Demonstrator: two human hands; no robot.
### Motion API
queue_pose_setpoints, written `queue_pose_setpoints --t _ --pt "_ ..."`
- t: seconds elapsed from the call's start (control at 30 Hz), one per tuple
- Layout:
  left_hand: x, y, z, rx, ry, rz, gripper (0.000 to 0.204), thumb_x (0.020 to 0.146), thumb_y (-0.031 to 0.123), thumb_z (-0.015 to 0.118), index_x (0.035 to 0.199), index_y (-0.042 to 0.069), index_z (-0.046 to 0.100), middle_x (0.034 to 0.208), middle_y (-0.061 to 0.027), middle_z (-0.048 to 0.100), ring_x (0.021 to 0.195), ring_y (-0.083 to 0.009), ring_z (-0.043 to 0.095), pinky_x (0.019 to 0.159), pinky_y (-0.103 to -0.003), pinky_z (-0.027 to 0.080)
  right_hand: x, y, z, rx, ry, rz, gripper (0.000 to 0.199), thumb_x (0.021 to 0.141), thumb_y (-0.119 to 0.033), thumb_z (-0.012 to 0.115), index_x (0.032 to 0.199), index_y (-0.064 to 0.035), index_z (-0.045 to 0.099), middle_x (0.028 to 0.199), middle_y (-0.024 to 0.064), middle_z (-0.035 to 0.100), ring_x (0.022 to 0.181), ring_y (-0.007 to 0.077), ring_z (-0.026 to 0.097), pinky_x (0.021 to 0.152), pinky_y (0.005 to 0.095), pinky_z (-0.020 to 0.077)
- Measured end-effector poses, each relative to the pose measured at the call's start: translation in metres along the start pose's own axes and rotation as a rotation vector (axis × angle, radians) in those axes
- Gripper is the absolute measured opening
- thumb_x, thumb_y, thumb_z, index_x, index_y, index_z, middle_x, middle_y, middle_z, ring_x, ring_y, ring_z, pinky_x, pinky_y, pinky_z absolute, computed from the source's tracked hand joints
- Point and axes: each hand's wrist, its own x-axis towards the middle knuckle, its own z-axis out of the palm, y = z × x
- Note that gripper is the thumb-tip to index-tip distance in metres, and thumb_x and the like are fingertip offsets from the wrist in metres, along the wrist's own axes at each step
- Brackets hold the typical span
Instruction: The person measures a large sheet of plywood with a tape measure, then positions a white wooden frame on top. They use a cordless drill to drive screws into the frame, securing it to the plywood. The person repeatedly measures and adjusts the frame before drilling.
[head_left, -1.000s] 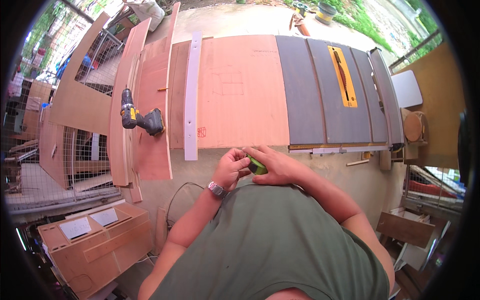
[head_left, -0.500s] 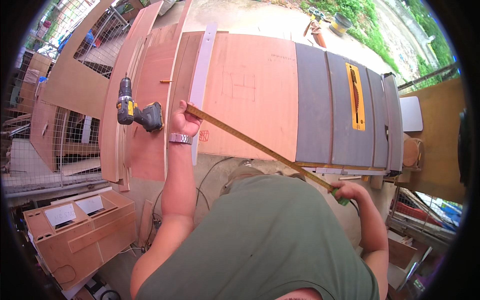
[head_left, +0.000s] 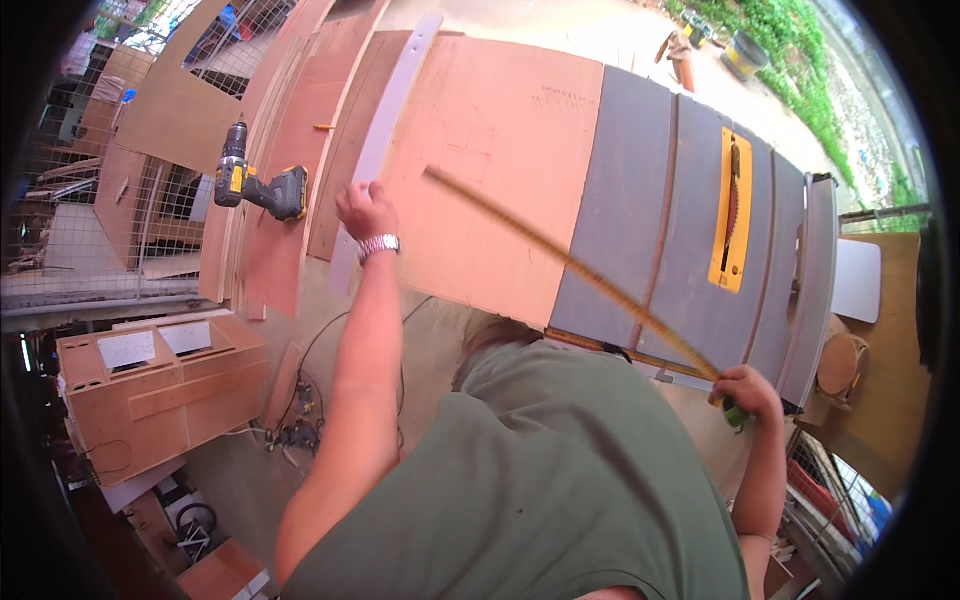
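Looks down from the person's head, fisheye-wide, close above the green shirt (head_left: pixel 540 470), facing out across the desk (head_left: pixel 630 180).

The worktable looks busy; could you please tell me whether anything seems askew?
Only the pale strip, mildly: its near end juts past the near edge of the plywood sheet, so it looks unaligned.

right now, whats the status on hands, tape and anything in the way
Left hand curled at pale strip. Right hand gripping green tape measure. Yellow tape out over plywood and saw table, tip free. Drill lies left, clear of it.
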Motion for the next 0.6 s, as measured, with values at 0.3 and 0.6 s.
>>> queue_pose_setpoints --t 0.3,0.6 --pt "0.031 -0.007 0.005 0.359 -0.092 0.191 0.029 0.085 0.033 0.072 0.106 0.013 0.072 0.117 -0.0113 0.064 0.102 -0.0335 0.066 0.083 -0.047 0.055 0.012 0.052 -0.017 0.206 0.086 -0.001 0.019 0.089 -0.015 0.06 0.082 -0.0011 0.072 0.07 -0.0006 0.06 0.066 0.0108 0.053 0.064 0.0292 0.0432" --pt "0.041 -0.033 0.015 0.255 0.008 0.32 0.015 0.085 0.026 0.068 0.091 0.013 0.073 0.107 -0.0075 0.065 0.095 -0.031 0.066 0.076 -0.048 0.056 0.031 0.056 -0.02 0.235 0.134 -0.012 0.019 0.091 -0.014 0.061 0.081 -0.0007 0.071 0.067 -0.0023 0.056 0.063 0.0099 0.051 0.06 0.03 0.0422"
